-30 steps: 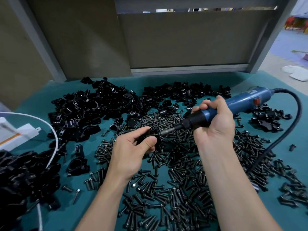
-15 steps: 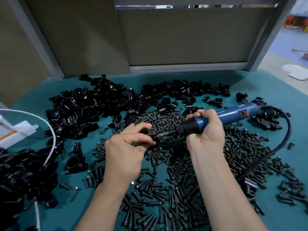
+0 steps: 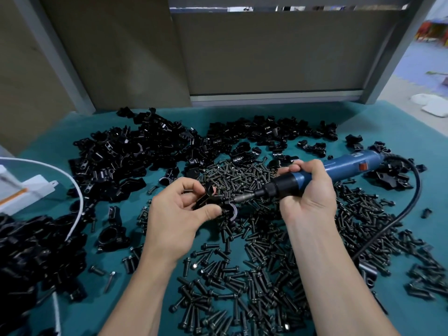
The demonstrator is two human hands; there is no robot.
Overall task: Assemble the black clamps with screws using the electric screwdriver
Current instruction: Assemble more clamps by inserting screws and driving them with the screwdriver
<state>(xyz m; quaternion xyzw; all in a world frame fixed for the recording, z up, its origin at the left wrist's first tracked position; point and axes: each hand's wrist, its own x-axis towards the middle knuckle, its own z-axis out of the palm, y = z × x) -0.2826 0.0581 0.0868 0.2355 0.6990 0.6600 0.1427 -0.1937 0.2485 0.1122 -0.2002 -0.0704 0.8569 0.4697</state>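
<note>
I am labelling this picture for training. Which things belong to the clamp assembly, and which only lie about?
Job: left hand, black clamp it pinches, right hand, electric screwdriver, screw pile, loose clamps.
Lying about: white cable, white box.

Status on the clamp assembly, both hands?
Left hand pinches a black clamp. Right hand grips the electric screwdriver, bit at the clamp. Loose screws piled underneath, nothing blocking.

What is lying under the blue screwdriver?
Below the screwdriver lie loose black screws on the green table cover, and black clamps near its rear end. The right hand gripping it hides what lies beneath its front.
</note>
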